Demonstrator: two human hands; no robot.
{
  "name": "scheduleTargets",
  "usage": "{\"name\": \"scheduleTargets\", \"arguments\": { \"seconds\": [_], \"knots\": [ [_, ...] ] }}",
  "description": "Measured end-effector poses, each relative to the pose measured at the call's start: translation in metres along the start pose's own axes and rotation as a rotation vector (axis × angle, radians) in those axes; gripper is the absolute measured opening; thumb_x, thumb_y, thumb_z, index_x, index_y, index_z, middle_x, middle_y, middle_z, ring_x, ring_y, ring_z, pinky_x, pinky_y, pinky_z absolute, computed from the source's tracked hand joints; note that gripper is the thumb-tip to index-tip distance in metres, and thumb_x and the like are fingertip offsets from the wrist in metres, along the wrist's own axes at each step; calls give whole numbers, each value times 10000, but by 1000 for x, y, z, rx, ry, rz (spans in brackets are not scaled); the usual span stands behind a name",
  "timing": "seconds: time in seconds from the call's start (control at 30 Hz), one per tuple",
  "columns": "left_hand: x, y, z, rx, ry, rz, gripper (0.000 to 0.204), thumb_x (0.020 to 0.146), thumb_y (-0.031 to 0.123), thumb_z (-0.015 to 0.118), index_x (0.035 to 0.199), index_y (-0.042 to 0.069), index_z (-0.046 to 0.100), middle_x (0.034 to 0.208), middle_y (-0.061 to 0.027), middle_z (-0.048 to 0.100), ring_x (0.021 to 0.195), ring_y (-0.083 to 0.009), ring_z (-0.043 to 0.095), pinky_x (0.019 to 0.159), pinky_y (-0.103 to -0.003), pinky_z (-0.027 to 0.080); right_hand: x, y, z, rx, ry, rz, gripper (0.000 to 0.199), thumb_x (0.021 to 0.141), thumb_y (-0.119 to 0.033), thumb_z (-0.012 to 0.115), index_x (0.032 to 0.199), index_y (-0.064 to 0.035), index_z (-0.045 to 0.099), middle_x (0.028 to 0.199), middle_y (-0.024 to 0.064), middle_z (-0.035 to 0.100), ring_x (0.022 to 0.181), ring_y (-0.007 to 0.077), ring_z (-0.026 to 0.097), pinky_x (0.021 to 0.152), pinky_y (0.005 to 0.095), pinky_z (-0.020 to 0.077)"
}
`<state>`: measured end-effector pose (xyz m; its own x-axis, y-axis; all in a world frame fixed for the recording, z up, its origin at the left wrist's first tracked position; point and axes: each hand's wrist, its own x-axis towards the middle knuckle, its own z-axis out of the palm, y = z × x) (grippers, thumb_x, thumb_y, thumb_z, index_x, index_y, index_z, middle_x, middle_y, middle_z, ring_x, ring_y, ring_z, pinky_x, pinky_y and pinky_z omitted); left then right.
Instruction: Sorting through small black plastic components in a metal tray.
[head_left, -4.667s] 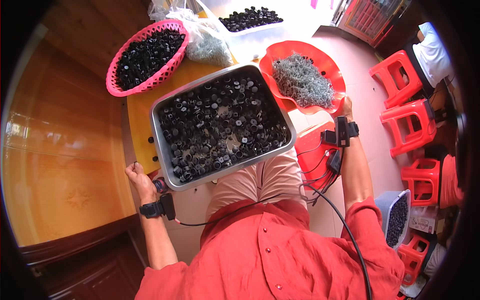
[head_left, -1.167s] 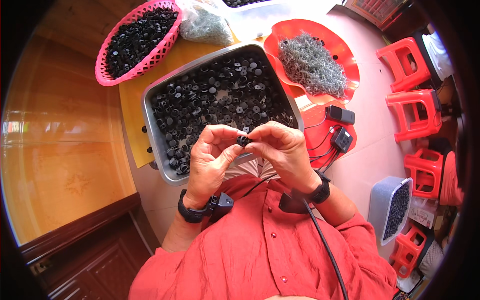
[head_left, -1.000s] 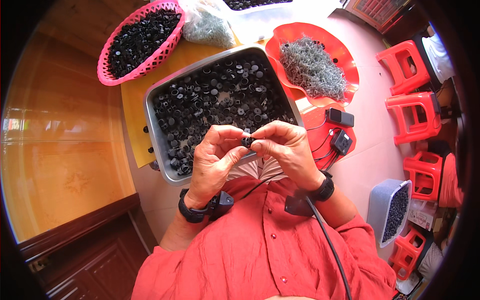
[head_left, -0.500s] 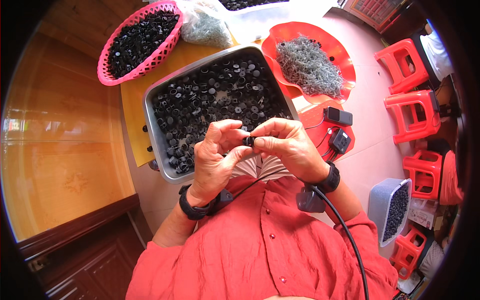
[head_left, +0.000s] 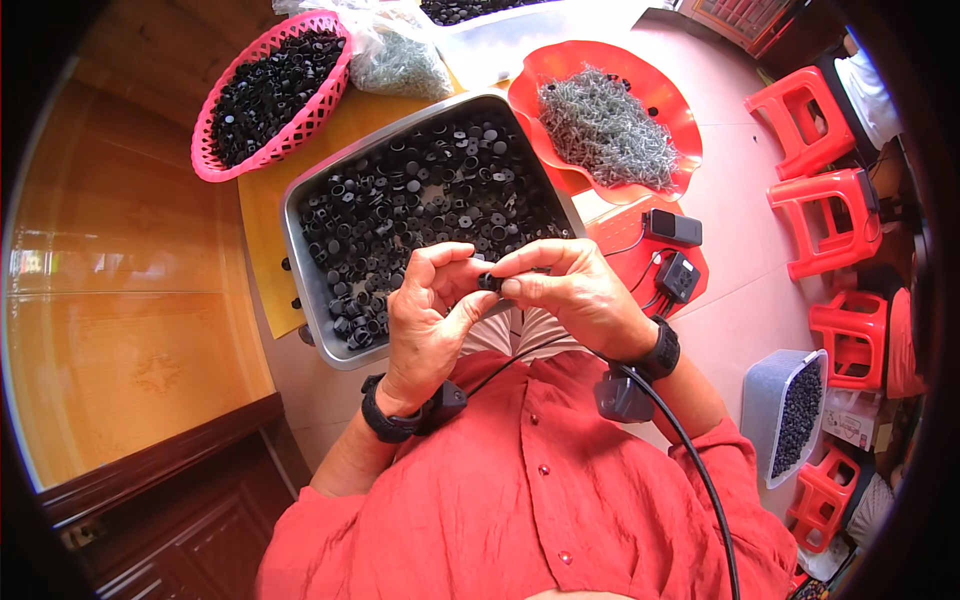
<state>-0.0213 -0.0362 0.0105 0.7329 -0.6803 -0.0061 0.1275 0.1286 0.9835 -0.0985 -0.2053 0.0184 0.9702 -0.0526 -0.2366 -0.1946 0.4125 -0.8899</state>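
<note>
My left hand [head_left: 432,318] and my right hand [head_left: 572,292] meet in front of my chest, fingertips pinched together on one small black plastic part [head_left: 489,282]. They hover over the near edge of a metal tray [head_left: 296,262] filled with several similar black parts [head_left: 420,200]. An orange dish [head_left: 668,104] beyond my right hand holds a heap of small grey metal pieces [head_left: 605,130]. Both wrists wear black bands, and a black cable runs from the right one.
A pink basket [head_left: 206,168] of black parts sits at the far left, a clear bag of grey pieces [head_left: 398,62] beside it. Two black boxes with wires [head_left: 672,250] lie on a red stool. Red stools [head_left: 812,150] and a grey tub of black parts [head_left: 790,420] stand at right.
Earlier my hands were apart at the tray's sides. They have since come together on the small black part, and in the last second they only shifted slightly.
</note>
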Motion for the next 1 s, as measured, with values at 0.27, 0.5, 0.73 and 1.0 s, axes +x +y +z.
{"name": "scheduleTargets", "arguments": {
  "seconds": [0.27, 0.5, 0.73, 1.0],
  "knots": [
    [-3, 1, 5, 95, 72, 28, 451, 788, -124, 617, 1176, 19, 434, 1031, -105, 615, 939, -151, 606, 797, -257, 524, -1, 4, 1, 62, 33, 7, 154, 843, -80, 662, 972, 0, 636, 916, 39, 641, 818, 80, 591, 746, 233, 489],
    [-2, -4, 3, 270, 105, 216, 444, 733, -119, 659, 1116, 22, 486, 938, -103, 672, 889, -149, 654, 783, -265, 527, 1, 1, -2, 141, -3, 79, 120, 837, -63, 663, 923, -5, 603, 907, 49, 628, 808, 102, 592, 750, 245, 485],
    [-4, -11, 5, 311, 120, 290, 435, 714, -125, 678, 1078, 22, 491, 937, -105, 671, 882, -157, 660, 792, -271, 524, -2, -1, 0, 219, -35, 136, 111, 830, -56, 665, 898, -22, 584, 854, 32, 601, 737, 100, 553, 686, 239, 458],
    [-5, -11, 10, 147, 133, 319, 405, 737, -122, 677, 1058, 24, 477, 923, -101, 667, 891, -144, 648, 792, -267, 511, -3, 5, 7, 396, -16, 159, 145, 829, -96, 681, 882, -48, 555, 787, 4, 577, 688, 111, 533, 639, 246, 432]
  ]
}}
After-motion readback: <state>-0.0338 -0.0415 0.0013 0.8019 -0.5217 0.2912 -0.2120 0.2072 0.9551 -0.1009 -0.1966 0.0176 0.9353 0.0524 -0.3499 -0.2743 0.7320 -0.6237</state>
